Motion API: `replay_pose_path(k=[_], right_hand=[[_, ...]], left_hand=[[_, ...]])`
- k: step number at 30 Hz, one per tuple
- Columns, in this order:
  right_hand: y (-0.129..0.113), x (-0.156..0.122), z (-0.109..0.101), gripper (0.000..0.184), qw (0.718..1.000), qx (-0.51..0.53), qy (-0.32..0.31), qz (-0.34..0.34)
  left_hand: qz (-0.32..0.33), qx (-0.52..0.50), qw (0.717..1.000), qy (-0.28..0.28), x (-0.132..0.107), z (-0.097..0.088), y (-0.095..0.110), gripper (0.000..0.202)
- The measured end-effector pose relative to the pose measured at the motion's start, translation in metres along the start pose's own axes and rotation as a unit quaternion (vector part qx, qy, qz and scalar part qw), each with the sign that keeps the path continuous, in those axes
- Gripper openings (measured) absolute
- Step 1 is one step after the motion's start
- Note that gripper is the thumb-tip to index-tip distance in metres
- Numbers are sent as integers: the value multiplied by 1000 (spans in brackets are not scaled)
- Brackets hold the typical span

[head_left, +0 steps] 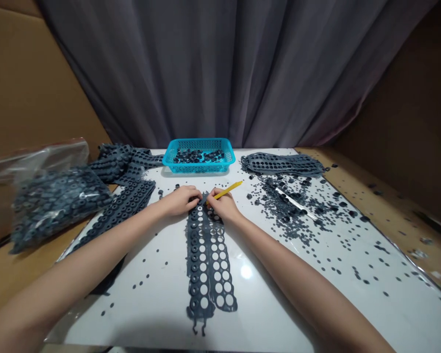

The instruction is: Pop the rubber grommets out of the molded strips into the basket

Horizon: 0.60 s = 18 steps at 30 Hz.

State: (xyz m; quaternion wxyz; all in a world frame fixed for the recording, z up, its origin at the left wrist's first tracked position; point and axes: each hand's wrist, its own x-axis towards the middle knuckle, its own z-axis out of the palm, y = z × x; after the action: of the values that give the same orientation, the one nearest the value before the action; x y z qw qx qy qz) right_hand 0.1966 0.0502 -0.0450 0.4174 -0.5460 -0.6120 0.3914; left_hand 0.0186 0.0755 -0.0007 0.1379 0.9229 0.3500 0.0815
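a white table (353,294) under a grey curtain (220,63)

a bulging plastic bag of rubber rings (59,206) sits left of the blue basket (198,164), with loose rubber bits (290,211) scattered right of it. the punched rubber strip (206,260) lies flat in front of the basket (thin, light and floppy, it will likely sag and could tear at its holes, so the solid edge looks the best place to hold). the left hand (180,201) curls with its fingertips at the strip's far end, pinching or only pressing, i cannot tell; the right hand (224,206) grasps a yellow stick (228,190), its tip at the same spot.
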Motion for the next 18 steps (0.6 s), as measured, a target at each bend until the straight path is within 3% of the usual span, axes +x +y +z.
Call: replay_pose_path(k=[6, 11, 15, 18], right_hand=[[0, 0, 1, 11, 1000, -22, 1, -2], [-5, 0, 2, 12, 999, -52, 6, 4], [-8, -1, 2, 12, 998, -63, 9, 11], [-8, -2, 2, 12, 998, -63, 9, 15]], left_hand=[[17, 83, 995, -61, 11, -3, -5, 18], [8, 82, 995, -65, 19, 6, -2, 6], [-16, 50, 998, -30, 17, 15, -2, 13], [-68, 18, 997, 36, 9, 14, -14, 20]])
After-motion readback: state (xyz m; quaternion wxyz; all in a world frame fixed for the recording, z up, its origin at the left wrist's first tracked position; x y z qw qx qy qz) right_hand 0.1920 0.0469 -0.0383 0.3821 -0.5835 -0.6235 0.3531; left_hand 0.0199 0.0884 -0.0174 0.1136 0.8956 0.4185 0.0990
